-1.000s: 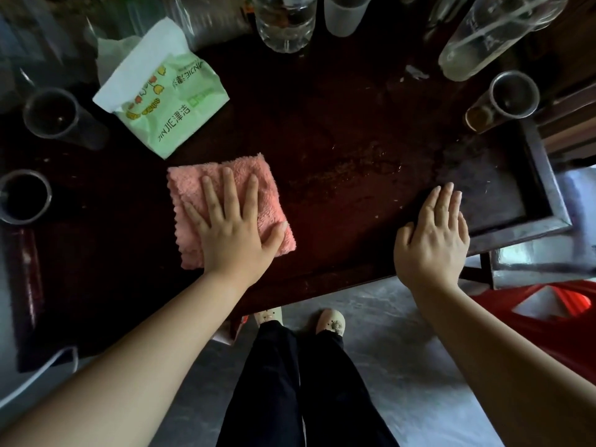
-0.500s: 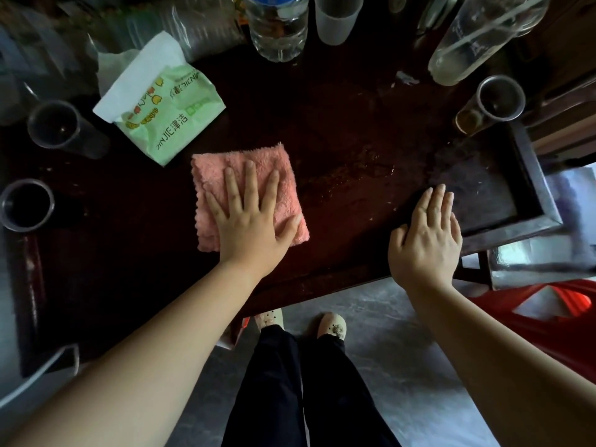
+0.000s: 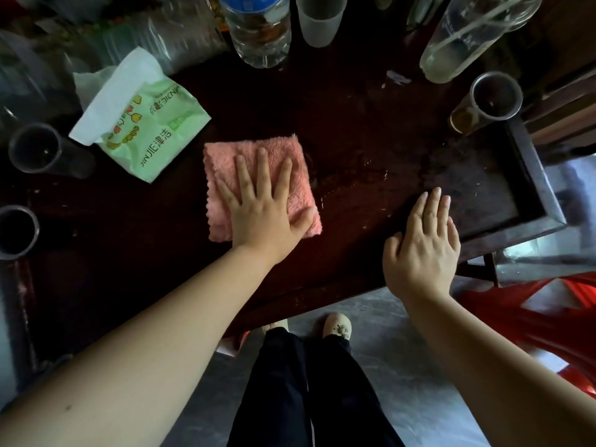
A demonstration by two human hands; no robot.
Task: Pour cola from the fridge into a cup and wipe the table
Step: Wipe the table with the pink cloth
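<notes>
A folded pink cloth (image 3: 225, 162) lies on the dark wooden table (image 3: 371, 130). My left hand (image 3: 264, 204) presses flat on the cloth with fingers spread. My right hand (image 3: 422, 243) rests flat on the table's near edge, fingers together, holding nothing. Wet streaks and specks show on the wood between the cloth and my right hand. A cup with dark liquid (image 3: 16, 230) stands at the left edge of the table. Another clear cup (image 3: 490, 98) stands at the right.
A green tissue pack (image 3: 151, 133) lies just left of the cloth. A clear cup (image 3: 35, 150) stands left of it. A water bottle (image 3: 258, 30), a frosted cup (image 3: 319, 21) and a tall glass jug (image 3: 464, 37) line the far side. A red bag (image 3: 548, 317) sits on the floor at right.
My left hand has slid the pink cloth to the right and a little away from me across the table. My right hand has stayed flat near the table's front edge.
</notes>
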